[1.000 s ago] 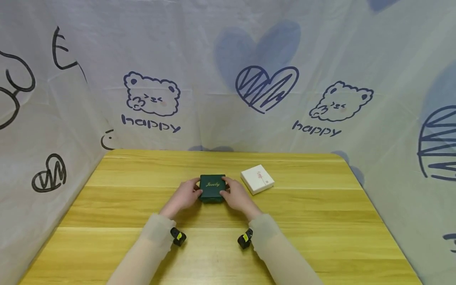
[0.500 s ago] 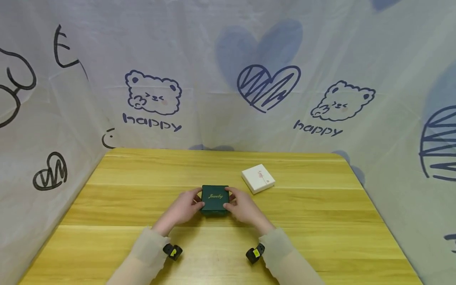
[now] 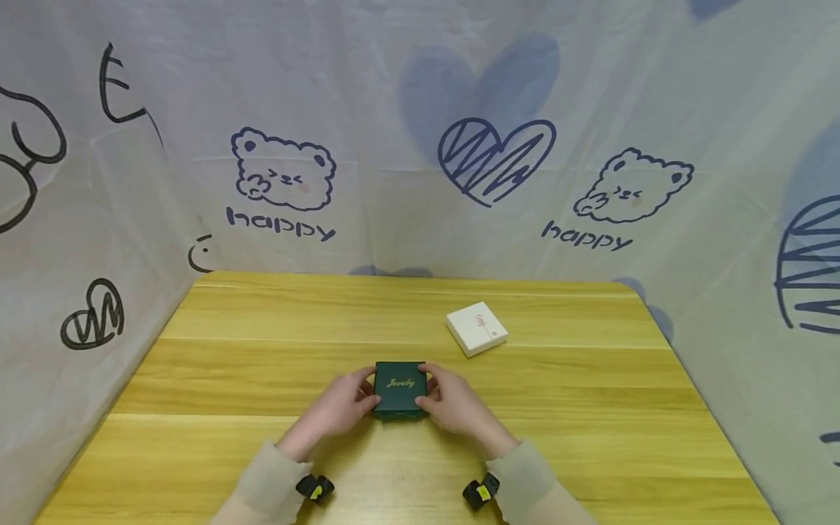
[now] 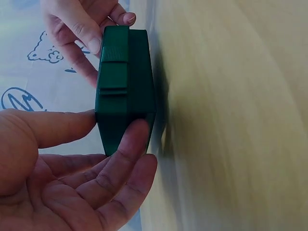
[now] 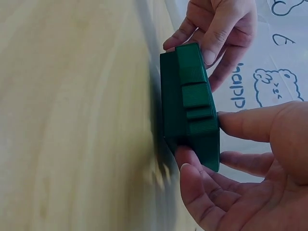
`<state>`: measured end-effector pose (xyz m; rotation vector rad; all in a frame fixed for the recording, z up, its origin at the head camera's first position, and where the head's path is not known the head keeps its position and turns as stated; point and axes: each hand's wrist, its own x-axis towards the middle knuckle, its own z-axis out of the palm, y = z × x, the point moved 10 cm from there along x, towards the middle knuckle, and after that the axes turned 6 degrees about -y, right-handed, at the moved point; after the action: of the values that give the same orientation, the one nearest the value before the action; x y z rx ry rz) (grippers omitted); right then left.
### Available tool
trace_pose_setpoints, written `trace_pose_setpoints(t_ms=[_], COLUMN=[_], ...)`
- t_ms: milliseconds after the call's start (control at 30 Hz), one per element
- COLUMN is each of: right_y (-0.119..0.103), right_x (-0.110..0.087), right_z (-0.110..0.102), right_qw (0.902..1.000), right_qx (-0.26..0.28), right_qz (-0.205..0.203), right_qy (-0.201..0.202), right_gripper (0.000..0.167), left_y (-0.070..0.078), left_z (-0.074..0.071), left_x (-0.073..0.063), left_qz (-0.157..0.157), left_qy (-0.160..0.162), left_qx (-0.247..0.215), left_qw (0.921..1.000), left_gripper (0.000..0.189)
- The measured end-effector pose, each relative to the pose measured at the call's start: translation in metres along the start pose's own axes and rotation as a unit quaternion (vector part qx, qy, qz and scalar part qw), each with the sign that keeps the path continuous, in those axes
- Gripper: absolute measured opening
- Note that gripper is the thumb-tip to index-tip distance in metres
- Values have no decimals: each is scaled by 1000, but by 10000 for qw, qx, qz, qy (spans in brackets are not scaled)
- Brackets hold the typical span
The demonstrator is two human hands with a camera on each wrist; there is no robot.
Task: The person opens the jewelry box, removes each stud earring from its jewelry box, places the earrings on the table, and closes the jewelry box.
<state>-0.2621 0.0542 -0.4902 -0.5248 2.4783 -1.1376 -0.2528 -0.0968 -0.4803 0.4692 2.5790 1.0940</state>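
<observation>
A dark green jewelry box (image 3: 401, 390) with gold "Jewelry" lettering on its lid is held between both hands, lid side up. My left hand (image 3: 344, 402) grips its left side, thumb at the lid's near corner and other fingers along the side and beneath. On the opposite side my right hand (image 3: 453, 401) grips it the same way. In the left wrist view the front of the green box (image 4: 126, 86) shows a ribbed band and a flap; the lid looks closed. The right wrist view shows a gap between the box (image 5: 190, 106) and the tabletop.
A small white box (image 3: 477, 329) with pink print lies on the wooden table (image 3: 262, 350), behind and to the right of the green one. A white cloth (image 3: 394, 219) with bear and heart drawings hangs behind the table and along its sides.
Both hands have brought the green jewelry box toward the person, away from the white box, which stays where it was. The grip looks the same throughout.
</observation>
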Motion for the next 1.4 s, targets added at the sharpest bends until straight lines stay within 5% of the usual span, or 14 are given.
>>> trace_pose_setpoints(t_ms=[367,633,933,1133,1400], right_y=[-1,-5,-18,-24,-28], right_x=[-5,-8,7,18,27], right_z=[2,-10,2,10,12], right_qw=[9999,9985,9875,9760,9724], right_qx=[-102,-443,-1493,-2075,-2159], right_qz=[-75,-107,-359,-421,-567], right_qy=[101,311,-349,-503,-672], right_gripper=[54,71,105,107,102], left_y=[-5,-4,-1,1,2], left_z=[7,2,4,10,14], left_x=[0,-8,3,13,20], left_qz=[212,242,367,455,603], left_qy=[-87,-133,-156,-435,-652], left_qx=[-28,185,888,850,841], left_qw=[9997,9994,9952,9944,9925], left_gripper=[56,90,113,115,110])
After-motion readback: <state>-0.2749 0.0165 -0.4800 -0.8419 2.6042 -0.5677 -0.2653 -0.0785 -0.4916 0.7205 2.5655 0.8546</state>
